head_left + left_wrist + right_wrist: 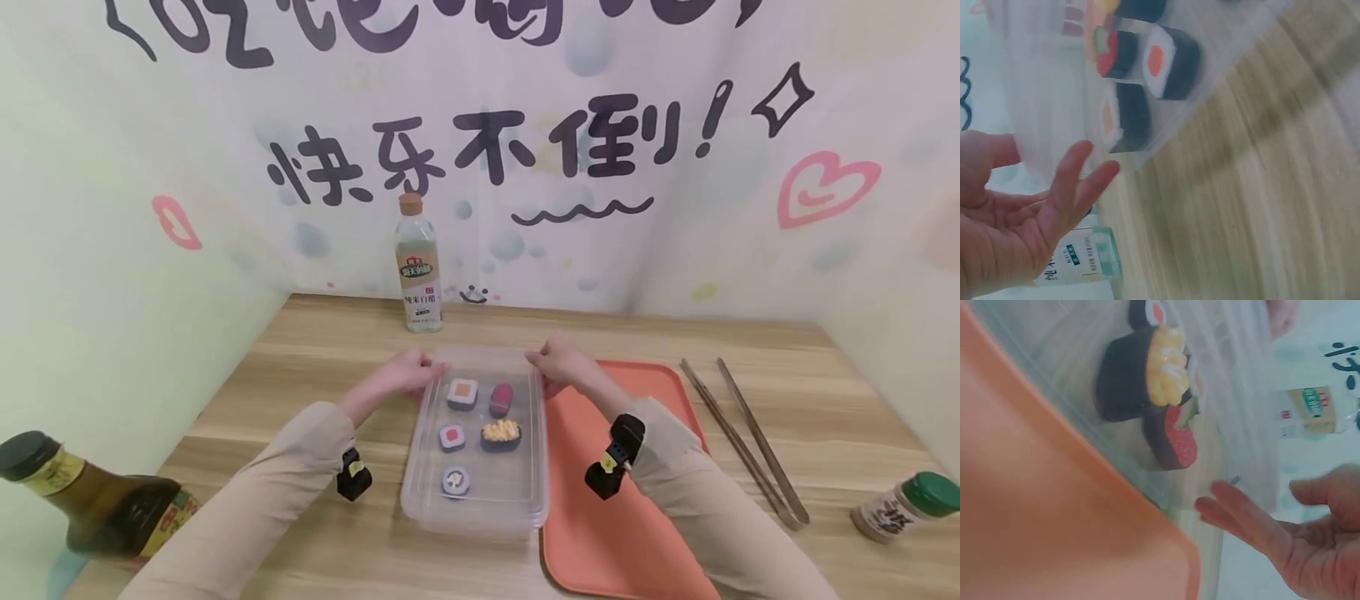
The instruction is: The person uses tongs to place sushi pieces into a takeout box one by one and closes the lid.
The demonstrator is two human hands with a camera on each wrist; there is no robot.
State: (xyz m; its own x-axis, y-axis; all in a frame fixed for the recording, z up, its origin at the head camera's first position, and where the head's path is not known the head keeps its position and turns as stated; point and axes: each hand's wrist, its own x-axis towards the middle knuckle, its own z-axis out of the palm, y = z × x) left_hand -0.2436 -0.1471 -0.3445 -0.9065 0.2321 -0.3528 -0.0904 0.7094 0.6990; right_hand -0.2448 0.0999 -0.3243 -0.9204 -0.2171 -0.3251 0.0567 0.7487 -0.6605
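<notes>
A clear plastic food container [480, 518] with a translucent lid [487, 358] stands at the table's middle. Several sushi pieces show through it, among them a square roll [462, 393] and one topped with yellow [500, 433]. At the far left corner, my left hand [408, 372] has its thumb on the lid and its fingers along the side; in the left wrist view that hand [1029, 219] pinches the lid's edge. My right hand [562, 362] is at the far right corner. In the right wrist view its fingers [1241, 515] are fairly straight and the thumb stands slightly off the edge.
An orange tray [607, 517] lies against the container's right side. Metal tongs [742, 442] and a green-capped shaker [907, 504] are farther right. A clear vinegar bottle [418, 267] stands behind; a dark sauce bottle [105, 508] is at the left.
</notes>
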